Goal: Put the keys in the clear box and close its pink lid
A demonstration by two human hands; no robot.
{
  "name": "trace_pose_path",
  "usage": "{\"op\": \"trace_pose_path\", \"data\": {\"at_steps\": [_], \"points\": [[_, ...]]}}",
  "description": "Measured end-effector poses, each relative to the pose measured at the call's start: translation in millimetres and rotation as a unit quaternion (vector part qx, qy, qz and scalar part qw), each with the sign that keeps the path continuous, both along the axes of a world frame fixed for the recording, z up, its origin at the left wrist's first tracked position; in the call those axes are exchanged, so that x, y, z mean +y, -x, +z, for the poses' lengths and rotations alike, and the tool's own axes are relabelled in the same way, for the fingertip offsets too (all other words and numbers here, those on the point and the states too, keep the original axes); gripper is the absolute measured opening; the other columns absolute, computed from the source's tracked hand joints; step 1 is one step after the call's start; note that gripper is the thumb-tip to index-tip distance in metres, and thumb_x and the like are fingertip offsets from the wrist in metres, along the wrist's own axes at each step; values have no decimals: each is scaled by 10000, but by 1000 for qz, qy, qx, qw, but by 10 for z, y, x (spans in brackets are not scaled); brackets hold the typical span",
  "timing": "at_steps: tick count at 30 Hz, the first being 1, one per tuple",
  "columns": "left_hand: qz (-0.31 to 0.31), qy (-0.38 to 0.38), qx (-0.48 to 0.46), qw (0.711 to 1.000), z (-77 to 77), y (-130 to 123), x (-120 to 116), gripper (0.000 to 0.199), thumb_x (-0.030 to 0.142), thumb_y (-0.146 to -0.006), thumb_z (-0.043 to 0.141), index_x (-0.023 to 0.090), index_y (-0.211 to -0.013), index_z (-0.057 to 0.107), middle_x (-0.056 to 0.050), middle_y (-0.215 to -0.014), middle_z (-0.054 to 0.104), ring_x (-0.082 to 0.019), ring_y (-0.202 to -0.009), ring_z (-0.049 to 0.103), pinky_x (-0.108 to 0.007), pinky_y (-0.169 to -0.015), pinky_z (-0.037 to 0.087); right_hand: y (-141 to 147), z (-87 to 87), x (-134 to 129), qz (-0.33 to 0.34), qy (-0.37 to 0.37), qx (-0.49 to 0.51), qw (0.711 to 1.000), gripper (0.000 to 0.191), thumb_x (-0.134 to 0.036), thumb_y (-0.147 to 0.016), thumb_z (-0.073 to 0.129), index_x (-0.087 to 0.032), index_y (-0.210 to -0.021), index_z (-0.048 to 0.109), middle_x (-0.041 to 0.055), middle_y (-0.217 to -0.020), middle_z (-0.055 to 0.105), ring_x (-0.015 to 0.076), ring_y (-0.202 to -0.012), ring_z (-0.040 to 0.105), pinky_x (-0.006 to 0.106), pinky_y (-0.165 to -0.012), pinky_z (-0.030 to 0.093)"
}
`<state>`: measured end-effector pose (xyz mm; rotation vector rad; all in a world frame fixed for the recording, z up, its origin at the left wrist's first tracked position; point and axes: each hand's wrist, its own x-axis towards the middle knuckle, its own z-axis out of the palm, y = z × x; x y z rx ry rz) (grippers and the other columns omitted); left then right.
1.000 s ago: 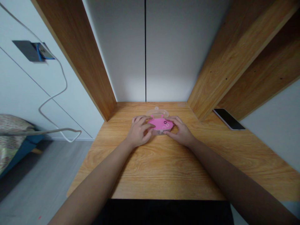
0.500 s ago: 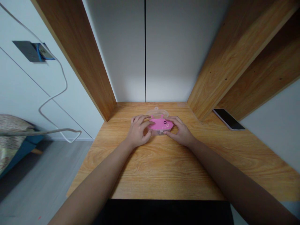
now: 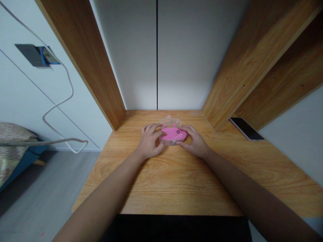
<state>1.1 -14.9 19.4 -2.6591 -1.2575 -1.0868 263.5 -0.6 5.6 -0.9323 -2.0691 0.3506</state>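
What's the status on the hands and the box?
Left hand and right hand on either side of the pink plastic box. Clear plastic part behind it. Phone off to the right on the desk.

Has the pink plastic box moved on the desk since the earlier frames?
No, no visible move: the pink plastic box sits in the same place relative to the desk's back edge and the phone.

The left hand and right hand cover both ends of the pink case; its markings are too small to tell.
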Motion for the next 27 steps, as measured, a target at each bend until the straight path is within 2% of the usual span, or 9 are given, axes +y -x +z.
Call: {"op": "trace_pose_path", "data": {"at_steps": [14,27], "points": [[37,-1,-5,999,17,13,3,258,315,-803,585,241,-1043,642,-96,-1351,563,-321,-1270,479,-509,-1033,329,-4,-5,10,3,-5,-3,1000,609,-359,-792,781,-281,-1344,538,98,-1297,581,292,-1229,548,500,-1066,463],[31,16,12,999,3,8,9,347,352,-820,592,254,-1151,636,-104,-1382,539,-327,-1286,463,-515,-1034,323,-4,-2,5,0,-5,-7,1000,611,-392,-794,774,-283,-1345,536,101,-1293,581,302,-1233,547,525,-1062,467]]}}
